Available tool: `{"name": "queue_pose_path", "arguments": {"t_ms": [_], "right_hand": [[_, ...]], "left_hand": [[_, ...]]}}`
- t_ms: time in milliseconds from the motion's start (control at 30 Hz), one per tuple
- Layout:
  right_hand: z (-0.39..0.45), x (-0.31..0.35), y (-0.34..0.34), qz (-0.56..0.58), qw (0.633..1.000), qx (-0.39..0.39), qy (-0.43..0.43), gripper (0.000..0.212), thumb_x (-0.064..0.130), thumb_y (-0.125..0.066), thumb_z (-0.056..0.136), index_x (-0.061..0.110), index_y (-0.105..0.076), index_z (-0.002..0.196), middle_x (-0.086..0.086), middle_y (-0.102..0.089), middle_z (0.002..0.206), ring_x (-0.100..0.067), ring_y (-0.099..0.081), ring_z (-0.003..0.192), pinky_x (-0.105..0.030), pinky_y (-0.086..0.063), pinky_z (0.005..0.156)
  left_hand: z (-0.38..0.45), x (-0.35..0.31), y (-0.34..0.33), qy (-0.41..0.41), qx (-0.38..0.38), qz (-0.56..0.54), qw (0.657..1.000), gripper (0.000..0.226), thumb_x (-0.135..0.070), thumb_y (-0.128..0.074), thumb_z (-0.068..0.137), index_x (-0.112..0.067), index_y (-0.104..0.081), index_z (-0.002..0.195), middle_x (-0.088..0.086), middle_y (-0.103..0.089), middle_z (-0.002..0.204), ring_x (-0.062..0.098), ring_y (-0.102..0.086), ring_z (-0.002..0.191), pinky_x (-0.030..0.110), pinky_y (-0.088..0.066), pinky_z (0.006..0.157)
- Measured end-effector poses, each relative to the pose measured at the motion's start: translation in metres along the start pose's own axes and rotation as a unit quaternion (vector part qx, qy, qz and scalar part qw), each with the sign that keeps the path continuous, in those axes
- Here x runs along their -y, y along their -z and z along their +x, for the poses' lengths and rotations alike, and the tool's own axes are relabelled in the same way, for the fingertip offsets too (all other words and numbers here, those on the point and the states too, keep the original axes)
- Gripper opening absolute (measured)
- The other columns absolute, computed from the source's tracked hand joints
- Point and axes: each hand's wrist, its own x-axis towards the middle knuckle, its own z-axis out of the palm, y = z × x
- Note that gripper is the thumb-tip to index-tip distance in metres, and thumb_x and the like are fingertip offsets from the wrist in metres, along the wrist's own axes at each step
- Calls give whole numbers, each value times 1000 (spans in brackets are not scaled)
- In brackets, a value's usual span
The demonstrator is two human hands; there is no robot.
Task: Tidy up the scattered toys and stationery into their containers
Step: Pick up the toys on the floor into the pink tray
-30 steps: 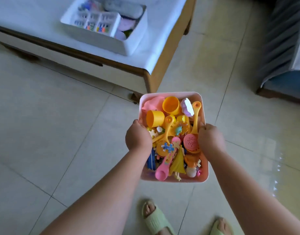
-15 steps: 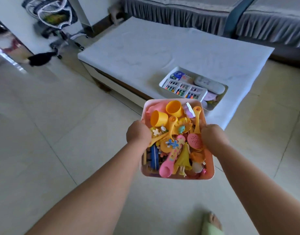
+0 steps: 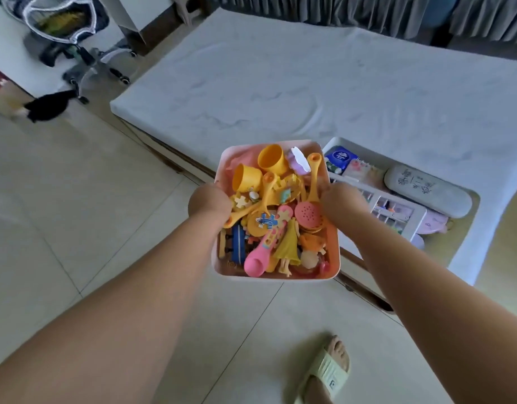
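Pink plastic bin (image 3: 333, 246), rectangular with rounded corners, held in the air over tiled floor at the table edge. Left hand (image 3: 209, 201) and right hand (image 3: 343, 202) each grip a long side. Contents: two yellow cups (image 3: 247, 177), pink perforated ladle (image 3: 308, 212), doll in a yellow dress (image 3: 287, 243).

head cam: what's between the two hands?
The pink bin full of toys: the left hand and right hand grip its opposite side rims, with yellow cups and the other toys heaped between them.
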Motion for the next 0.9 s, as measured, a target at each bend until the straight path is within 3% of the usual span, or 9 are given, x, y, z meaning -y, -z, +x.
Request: {"name": "queue_pose_path", "arguments": {"t_ms": [133,200,267,367,433,500,600,700,900], "right_hand": [[59,32,8,-10,1000,9,0,29,0,-42,96,-4,-52,123,-16,-61,106,-30,-63,94,-30,-45,64],[79,42,9,-13,1000,16,-5,32,-4,-44,93,-5,-51,125,-17,-60,112,-31,-62,99,-30,-43,65],[100,46,10,-10,999,27,-14,33,-5,-48,91,-4,-54,124,-18,-60,115,-32,-62,102,-32,-46,65],[130,58,19,-14,999,27,-15,30,0,-55,91,0,-56,121,-13,-58,101,-29,-63,96,-33,-52,72],[151,63,20,33,999,3,-19,17,10,-49,96,4,-57,110,-6,-51,82,-22,-58,75,-30,-47,67],[170,68,21,33,999,-18,-38,18,17,-40,99,8,-55,94,-5,-52,74,-18,-53,64,-30,-47,64],[193,73,23,36,997,-21,-58,15,14,-43,98,8,-56,93,-12,-62,91,-25,-63,82,-33,-53,76],[213,69,26,-4,992,-51,-113,18,19,-49,96,8,-62,101,-12,-66,98,-30,-65,93,-35,-54,78],[234,62,18,-133,975,-96,-153,23,25,-49,93,12,-69,94,-8,-57,98,-29,-49,104,-36,-42,85]], "left_hand": [[73,-39,1,-34,-32,0,999,33,-16,-33,102,-8,-61,118,10,-64,96,28,-61,80,31,-44,60],[101,-50,-3,-50,-45,12,998,34,-21,-32,103,-8,-62,112,14,-66,105,33,-63,94,36,-45,67],[125,-60,-9,-70,-46,21,996,37,-25,-30,104,-7,-62,109,15,-66,105,34,-63,94,38,-46,69],[162,-83,-13,-93,-41,47,994,40,-27,-28,104,-6,-61,109,16,-64,106,32,-59,93,37,-41,69],[185,-95,-13,-97,-43,47,993,40,-27,-27,105,-7,-62,110,15,-64,106,31,-57,91,36,-39,69],[209,-108,-18,-103,-35,32,994,40,-27,-27,104,-8,-62,111,15,-64,107,32,-59,93,37,-42,72],[237,-127,-31,-121,-13,10,993,41,-29,-26,105,-8,-62,110,16,-64,107,35,-60,98,38,-45,76],[253,-148,-52,-159,10,-2,987,42,-30,-26,105,-8,-61,107,15,-64,105,35,-59,96,36,-40,73],[275,-153,-99,-188,79,1,979,41,-32,-26,103,-11,-62,106,12,-66,104,34,-61,97,39,-50,80]]}}
